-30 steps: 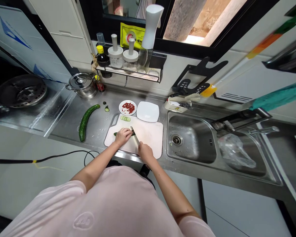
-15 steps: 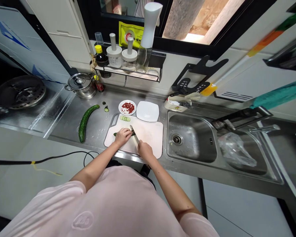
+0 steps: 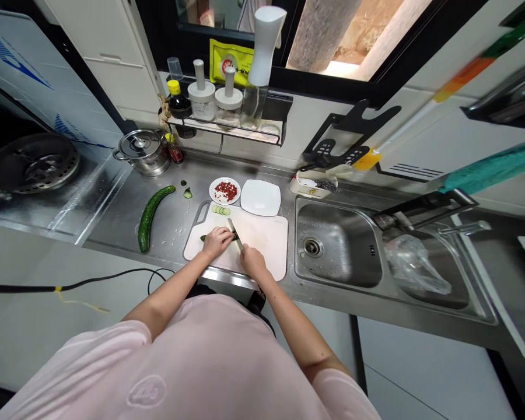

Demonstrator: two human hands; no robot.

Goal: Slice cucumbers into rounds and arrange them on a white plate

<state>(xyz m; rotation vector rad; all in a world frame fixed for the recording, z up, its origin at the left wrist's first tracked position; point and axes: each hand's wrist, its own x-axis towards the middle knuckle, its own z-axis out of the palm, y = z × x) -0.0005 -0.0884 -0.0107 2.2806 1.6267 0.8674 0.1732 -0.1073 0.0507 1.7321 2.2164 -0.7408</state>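
Note:
On the white cutting board (image 3: 265, 245), my left hand (image 3: 217, 241) is closed over a piece of cucumber (image 3: 203, 238), most of it hidden under my fingers. My right hand (image 3: 253, 261) grips the handle of a knife (image 3: 233, 226), its blade against the cucumber's right end, close to my left fingertips. Several thin cucumber slices (image 3: 221, 210) lie in an overlapping row at the board's upper left. Left of the board, a whole curved cucumber (image 3: 151, 217) rests on the steel counter, with small cut-off ends (image 3: 188, 193) farther back.
Behind the board stand a round plate of chopped red pieces (image 3: 224, 191) and a square white plate (image 3: 261, 197). A steel sink (image 3: 339, 245) lies to the right. At the back left sits a lidded pot (image 3: 142, 153); a rack of jars (image 3: 227, 125) hangs on the wall.
My right hand and the knife have shifted slightly left, towards my left hand. My left hand stays on the cucumber. The whole view has moved a little.

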